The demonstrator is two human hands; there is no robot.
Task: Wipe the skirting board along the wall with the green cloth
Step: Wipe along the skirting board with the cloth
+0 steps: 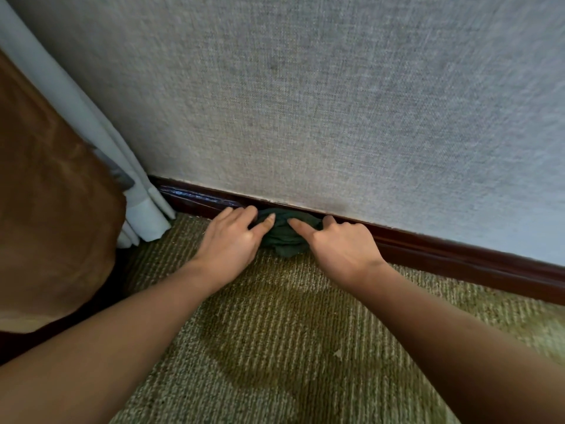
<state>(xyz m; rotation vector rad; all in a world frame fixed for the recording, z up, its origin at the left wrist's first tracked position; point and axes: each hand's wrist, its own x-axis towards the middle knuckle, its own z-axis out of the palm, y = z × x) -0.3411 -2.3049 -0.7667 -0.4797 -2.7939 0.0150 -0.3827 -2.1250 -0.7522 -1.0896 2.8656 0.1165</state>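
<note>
From my seat, the left hand [229, 240] has its fingers [244, 214] laid nearly straight, tips up at the board, with the thumb pressing flat on the green cloth [284, 240] and nothing curled round it. The right hand [342, 246] is curled, and its thumb and forefinger seem to pinch the cloth's end. The cloth sits bunched between the two hands, at 3 o'clock from the left and 9 o'clock from the right. It is pushed against the skirting board [428, 249] and sags onto the carpet [275, 347]. I judge it light, soft and limp. It will crumple and trail rather than slide as a pad, so I would take it by the thick middle of the bunch, palm behind it, not by a loose edge. The glossy dark board runs from 10 o'clock to 4 o'clock under the textured wall [336, 102]. A pale curtain [101, 127] hangs at 10 o'clock, with brown fabric [46, 194] at 9 o'clock.
</note>
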